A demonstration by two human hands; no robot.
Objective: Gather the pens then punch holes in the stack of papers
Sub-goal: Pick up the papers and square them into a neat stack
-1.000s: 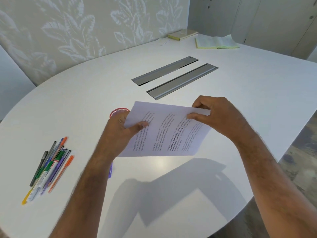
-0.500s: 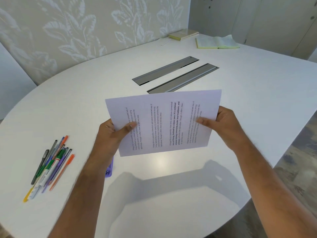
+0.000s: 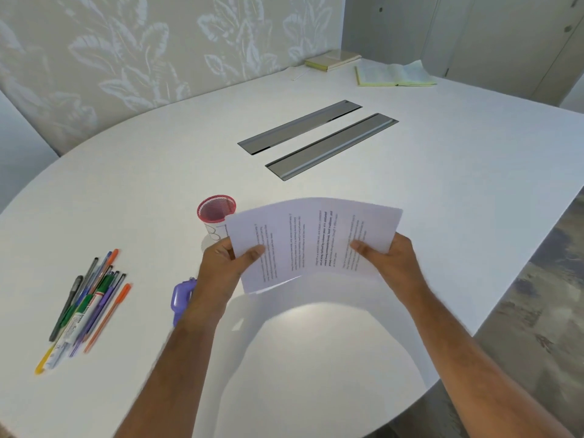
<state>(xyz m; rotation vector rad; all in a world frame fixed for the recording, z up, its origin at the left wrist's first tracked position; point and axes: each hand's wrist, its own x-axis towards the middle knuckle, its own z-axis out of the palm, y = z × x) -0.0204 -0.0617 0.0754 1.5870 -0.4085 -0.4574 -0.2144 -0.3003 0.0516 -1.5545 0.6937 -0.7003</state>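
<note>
**Hands squaring the paper stack, punch not yet in use**

Left hand (image 3: pixel 226 263) grips the left short edge of the stack of papers (image 3: pixel 313 241), thumb on top over the text, fingers underneath. Right hand (image 3: pixel 387 257) does the same on the right edge, thumb pressed on the printed side. Sheets are held off the surface (image 3: pixel 442 184) at centre frame, bowed upward in the middle, bottom edge w/ a few layers showing slightly uneven.

Step in hand, as I judge it: pens part looks done, since the pens (image 3: pixel 85 305) lie bunched in one loose pile at lower left, well apart from the papers; none are in the red mesh cup (image 3: pixel 216 210), which stands just behind the stack's left corner. Now it's prep for punching, i.e. aligning the sheets.

Purple hole punch (image 3: pixel 181 297) sits on the surface lower-centre-left, partly hidden behind the left forearm, so its slot direction can't be read.

Next move prob. calls for: tap edges flush, free one hand, bring one edge of the stack to the punch, slide it fully into the slot, press down. Risk: uneven sheets = holes misaligned; the bow needs flattening first.
</note>
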